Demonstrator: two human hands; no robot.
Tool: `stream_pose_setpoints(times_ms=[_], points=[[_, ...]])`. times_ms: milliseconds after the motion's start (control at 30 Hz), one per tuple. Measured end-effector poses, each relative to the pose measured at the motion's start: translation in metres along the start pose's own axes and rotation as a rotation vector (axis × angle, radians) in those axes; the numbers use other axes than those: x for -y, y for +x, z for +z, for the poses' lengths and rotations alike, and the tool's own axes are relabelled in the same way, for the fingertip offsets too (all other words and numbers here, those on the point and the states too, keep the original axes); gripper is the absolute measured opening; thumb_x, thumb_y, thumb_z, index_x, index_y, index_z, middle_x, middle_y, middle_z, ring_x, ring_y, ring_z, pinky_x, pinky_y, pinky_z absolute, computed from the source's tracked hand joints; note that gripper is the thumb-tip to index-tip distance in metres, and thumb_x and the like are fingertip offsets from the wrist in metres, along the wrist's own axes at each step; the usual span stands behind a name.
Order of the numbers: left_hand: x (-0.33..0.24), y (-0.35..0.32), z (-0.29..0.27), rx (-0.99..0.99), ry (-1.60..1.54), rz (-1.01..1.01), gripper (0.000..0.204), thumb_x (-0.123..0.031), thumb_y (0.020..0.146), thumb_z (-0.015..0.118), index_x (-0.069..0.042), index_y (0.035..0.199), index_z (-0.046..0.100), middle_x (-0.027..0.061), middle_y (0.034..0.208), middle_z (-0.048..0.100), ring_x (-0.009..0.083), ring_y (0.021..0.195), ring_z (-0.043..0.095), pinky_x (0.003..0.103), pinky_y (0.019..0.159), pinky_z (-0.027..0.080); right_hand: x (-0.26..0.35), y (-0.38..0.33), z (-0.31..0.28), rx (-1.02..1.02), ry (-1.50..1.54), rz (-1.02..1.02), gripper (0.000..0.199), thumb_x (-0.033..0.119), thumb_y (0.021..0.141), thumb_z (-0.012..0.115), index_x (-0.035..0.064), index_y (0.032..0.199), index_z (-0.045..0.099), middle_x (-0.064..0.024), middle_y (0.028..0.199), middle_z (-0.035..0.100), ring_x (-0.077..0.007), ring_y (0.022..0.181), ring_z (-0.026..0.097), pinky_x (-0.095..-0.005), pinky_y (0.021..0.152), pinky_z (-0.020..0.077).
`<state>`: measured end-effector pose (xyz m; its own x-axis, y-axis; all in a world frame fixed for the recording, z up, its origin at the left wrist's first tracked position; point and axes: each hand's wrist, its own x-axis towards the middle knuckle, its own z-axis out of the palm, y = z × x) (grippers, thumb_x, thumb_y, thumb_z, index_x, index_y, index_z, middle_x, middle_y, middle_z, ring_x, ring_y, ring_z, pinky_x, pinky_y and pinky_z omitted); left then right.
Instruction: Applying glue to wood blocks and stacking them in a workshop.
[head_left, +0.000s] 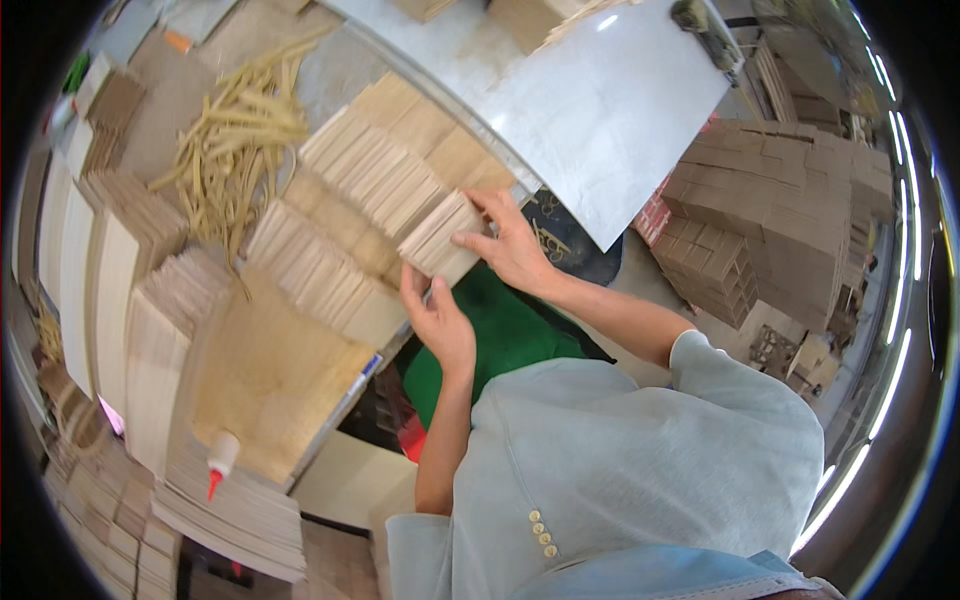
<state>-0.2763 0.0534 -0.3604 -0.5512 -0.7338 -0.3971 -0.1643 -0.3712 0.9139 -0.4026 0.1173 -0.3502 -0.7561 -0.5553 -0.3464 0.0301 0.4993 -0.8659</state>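
Between my two hands is a short bundle of thin pale wooden boards (445, 236), standing on edge side by side. My left hand (440, 322) grips its near left end, with thumb and fingers bent against it. On the far right end, my right hand (510, 245) holds the bundle with the thumb on the near side and fingers over the far side. The bundle lies at the right end of a row of similar boards (370, 165). A second row of wooden boards (310, 268) runs parallel, nearer to my left.
A white glue bottle with a red tip (222, 455) lies on the wooden worktop (270, 370). Yellowish strips (235, 140) are heaped at the far left, beside tall board stacks (145, 345). A white tabletop (610, 90) stands beyond; stacked cardboard (765, 200) fills the right.
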Motion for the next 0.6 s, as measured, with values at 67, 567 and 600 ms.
stream_pose_setpoints(times_ms=[67,567,600], points=[[-0.012,0.003,0.000,0.065,-0.066,-0.055,0.046,0.001,0.097,0.045,0.005,0.140,0.034,0.0181,0.134,0.050,0.0226,0.118,0.052,0.033,0.094,0.045,-0.010,0.002,-0.007,0.022,0.082,0.072,0.057,0.009,0.085,0.068,0.0000,0.137,0.046,-0.0091,0.120,0.054,-0.0177,0.108,0.052,-0.0309,0.094,0.0428],[-0.079,0.041,0.057,0.399,0.055,-0.023,0.049,-0.012,0.095,0.055,0.000,0.140,0.038,0.0145,0.122,0.055,0.0189,0.105,0.054,0.030,0.083,0.049,0.038,0.077,-0.157,-0.182,0.572,0.094,0.050,0.016,0.093,0.061,0.0010,0.137,0.044,-0.0054,0.106,0.062,-0.0119,0.092,0.059,-0.0285,0.075,0.0519],[-0.079,0.041,0.051,0.411,0.079,-0.052,0.048,-0.012,0.095,0.056,0.000,0.139,0.040,0.0142,0.121,0.055,0.0191,0.106,0.054,0.030,0.084,0.049,0.040,0.085,-0.166,-0.219,0.566,0.073,0.048,0.018,0.093,0.060,0.0009,0.135,0.045,-0.0051,0.105,0.062,-0.0117,0.090,0.059,-0.0281,0.072,0.0523]])
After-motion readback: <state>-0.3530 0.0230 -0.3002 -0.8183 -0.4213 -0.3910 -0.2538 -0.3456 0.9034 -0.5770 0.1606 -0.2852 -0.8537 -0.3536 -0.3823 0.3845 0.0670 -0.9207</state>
